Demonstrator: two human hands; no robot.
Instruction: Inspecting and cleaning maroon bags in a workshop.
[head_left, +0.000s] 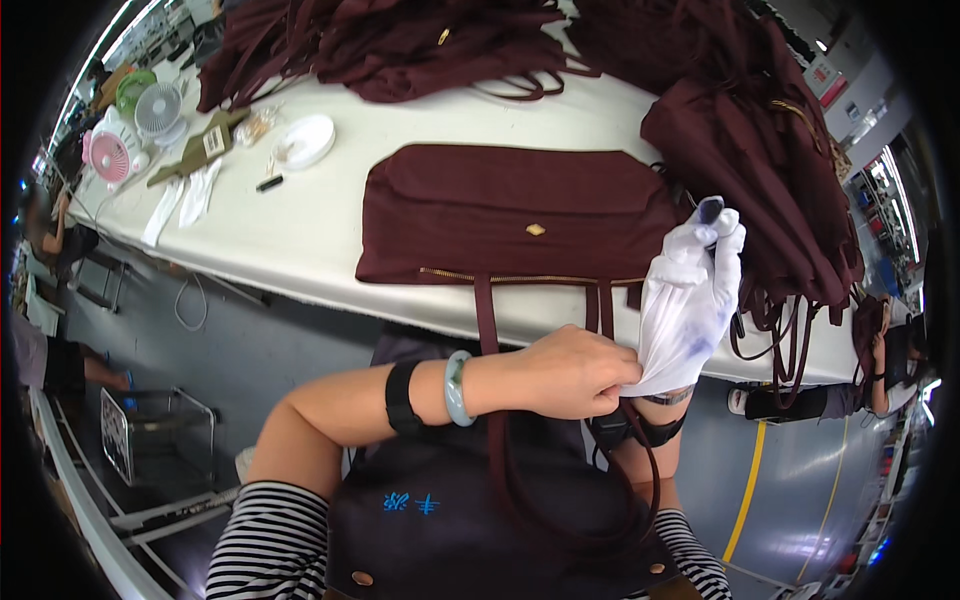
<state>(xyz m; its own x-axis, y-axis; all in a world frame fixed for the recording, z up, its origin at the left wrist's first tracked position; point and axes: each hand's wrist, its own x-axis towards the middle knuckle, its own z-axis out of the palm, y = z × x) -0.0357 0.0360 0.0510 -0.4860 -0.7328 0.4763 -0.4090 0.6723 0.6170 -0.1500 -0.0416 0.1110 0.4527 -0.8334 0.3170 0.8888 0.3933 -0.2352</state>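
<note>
My left hand (574, 371), bare, pinches the cuff of a white fabric glove (679, 322) at my right wrist. My right hand (694, 277) wears that glove, which has bluish stains; its fingers are bent together near a dark area at the fingertips, and whether it holds something there I cannot tell. Beside it lies a burgundy fabric bag (517, 195) with a small gold diamond-shaped emblem (535, 229) and a gold zipper (465, 276) along the near edge. The bag's long handles (486, 315) hang over the table edge onto my dark apron.
The white-covered table (322, 217) bears piles of burgundy bags (450, 45) at the back and right (750, 180). A white plate (305, 141), white gloves (199, 195) and small fans (159, 109) are at the left. People sit at both sides.
</note>
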